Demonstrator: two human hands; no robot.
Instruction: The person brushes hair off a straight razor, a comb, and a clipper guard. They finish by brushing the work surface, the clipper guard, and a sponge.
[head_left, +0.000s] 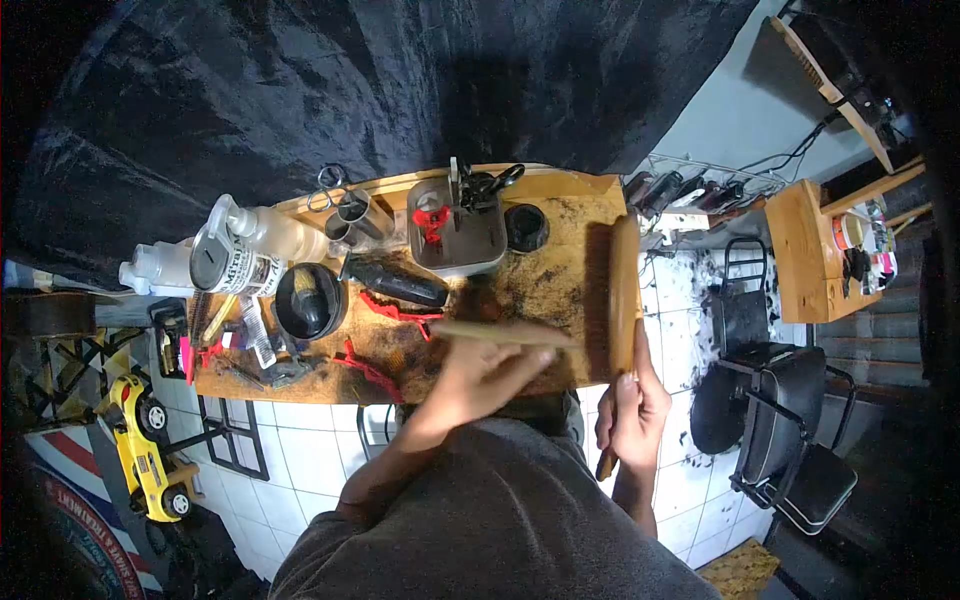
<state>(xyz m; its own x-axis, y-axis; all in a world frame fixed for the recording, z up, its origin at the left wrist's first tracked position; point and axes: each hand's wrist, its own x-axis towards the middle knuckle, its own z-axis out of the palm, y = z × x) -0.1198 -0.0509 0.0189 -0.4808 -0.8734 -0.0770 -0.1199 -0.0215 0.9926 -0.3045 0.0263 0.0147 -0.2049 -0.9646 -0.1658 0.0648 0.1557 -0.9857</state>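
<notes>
On the right, my right hand (638,412) is closed around the handle of a wooden brush (624,290). The brush stands along the right end of the wooden table (560,265), its dark bristles facing left. My left hand (490,372) is over the table's front part, smeared by motion. A flat tan shape (500,331) runs along its upper side, too blurred to tell whether it is a held thing or fingers. Nearest to this hand are red-handled tools (395,308) and a black hair clipper (398,282). Dark hair clippings lie on the tabletop.
A grey bin (455,250) with tools, a small black pot (526,228), a black bowl with a brush (310,300), metal cups (362,212) and plastic bottles (235,262) stand on the table. A black barber chair (790,410) stands to the right on the tiled floor.
</notes>
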